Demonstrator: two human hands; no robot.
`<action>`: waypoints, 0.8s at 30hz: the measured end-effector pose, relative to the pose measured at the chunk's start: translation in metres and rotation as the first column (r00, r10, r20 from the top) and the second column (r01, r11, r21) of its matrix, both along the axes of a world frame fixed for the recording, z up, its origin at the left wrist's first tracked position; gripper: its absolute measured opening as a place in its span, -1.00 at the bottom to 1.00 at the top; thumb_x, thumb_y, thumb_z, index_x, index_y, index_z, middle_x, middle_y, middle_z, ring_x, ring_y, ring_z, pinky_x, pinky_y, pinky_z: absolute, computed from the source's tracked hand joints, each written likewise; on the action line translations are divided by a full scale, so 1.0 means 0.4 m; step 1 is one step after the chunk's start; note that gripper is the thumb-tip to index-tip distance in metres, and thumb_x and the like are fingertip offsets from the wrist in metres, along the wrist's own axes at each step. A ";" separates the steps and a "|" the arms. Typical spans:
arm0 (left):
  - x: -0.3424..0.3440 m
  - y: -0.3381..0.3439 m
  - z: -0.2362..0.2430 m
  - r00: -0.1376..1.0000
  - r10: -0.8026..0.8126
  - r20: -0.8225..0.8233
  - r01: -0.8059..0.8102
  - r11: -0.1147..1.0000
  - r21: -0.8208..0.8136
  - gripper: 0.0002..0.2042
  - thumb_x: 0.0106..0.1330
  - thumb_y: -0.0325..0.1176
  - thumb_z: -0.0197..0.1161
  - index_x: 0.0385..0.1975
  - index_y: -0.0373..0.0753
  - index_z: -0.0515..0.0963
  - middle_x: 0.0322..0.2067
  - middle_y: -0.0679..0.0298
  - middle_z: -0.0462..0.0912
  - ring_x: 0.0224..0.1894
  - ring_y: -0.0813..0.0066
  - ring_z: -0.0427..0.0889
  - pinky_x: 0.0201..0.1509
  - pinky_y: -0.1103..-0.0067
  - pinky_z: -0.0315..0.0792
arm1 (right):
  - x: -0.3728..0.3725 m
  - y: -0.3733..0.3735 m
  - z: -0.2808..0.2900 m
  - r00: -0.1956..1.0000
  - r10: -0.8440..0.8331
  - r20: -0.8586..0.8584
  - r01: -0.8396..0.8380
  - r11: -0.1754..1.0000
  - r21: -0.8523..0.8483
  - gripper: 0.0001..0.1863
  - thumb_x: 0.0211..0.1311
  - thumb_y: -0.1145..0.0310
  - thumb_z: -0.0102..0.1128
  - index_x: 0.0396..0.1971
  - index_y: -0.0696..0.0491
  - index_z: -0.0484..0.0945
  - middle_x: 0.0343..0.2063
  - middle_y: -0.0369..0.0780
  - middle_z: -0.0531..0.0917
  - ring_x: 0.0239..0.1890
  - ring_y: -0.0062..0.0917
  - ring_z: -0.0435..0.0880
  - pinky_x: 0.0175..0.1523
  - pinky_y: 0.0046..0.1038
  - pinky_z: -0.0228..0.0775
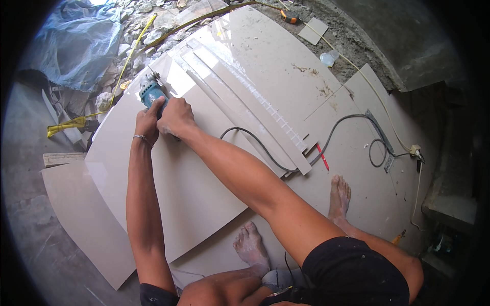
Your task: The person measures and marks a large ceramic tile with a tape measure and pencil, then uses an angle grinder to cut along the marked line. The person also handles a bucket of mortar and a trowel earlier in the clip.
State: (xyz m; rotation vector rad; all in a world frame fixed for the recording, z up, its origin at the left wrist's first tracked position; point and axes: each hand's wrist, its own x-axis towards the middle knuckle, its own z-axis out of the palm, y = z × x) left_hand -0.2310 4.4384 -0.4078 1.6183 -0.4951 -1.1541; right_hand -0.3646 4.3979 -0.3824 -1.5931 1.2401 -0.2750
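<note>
Both of my hands grip a teal angle grinder [151,93] at the far left edge of a large beige tile [199,204]. My left hand [147,122] is wrapped round the left side of its body. Behind it, my right hand [176,116] is closed round the rear end, touching the left. The grinder's head and disc [152,75] point away from me, close to the tile's edge; whether the disc touches the tile I cannot tell. A black power cord [263,145] runs back over the tiles to the right.
Long narrow tile strips [245,109] lie right of my hands. A red pencil-like tool [323,157] rests beside them. Farther right is a white socket [415,150]. Rubble [148,35], a blue plastic sheet [76,46] and a tape measure [289,17] lie beyond. My bare feet stand on tiles.
</note>
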 end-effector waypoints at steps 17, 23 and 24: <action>-0.021 0.018 -0.004 1.000 0.003 -0.026 -0.003 1.000 -0.005 -0.51 0.36 -0.17 0.52 -0.07 -0.56 0.56 -0.24 0.11 0.74 -0.31 0.41 0.77 -0.22 0.50 0.65 | -0.025 0.018 0.006 1.000 -0.006 -0.002 0.006 1.000 0.018 -0.54 -0.07 0.42 0.57 -0.12 0.28 0.68 -0.01 0.11 0.74 0.13 -0.08 0.75 0.24 -0.26 0.65; -0.024 0.024 -0.010 1.000 0.006 -0.019 -0.006 1.000 0.000 -0.51 0.35 -0.16 0.52 -0.08 -0.55 0.57 -0.24 0.12 0.74 -0.31 0.42 0.76 -0.22 0.51 0.65 | -0.026 0.023 -0.012 1.000 -0.027 0.008 0.027 0.999 -0.020 -0.50 -0.19 0.38 0.58 -0.19 0.32 0.68 -0.10 0.14 0.75 0.04 -0.06 0.79 0.17 -0.28 0.68; -0.026 0.025 -0.011 1.000 -0.004 -0.011 0.003 1.000 -0.011 -0.51 0.35 -0.16 0.52 -0.08 -0.55 0.57 -0.24 0.12 0.74 -0.31 0.42 0.76 -0.22 0.51 0.65 | -0.027 0.024 -0.014 1.000 -0.025 0.007 0.025 1.000 -0.017 -0.50 -0.19 0.38 0.59 -0.19 0.32 0.68 -0.10 0.14 0.75 0.04 -0.06 0.79 0.17 -0.28 0.68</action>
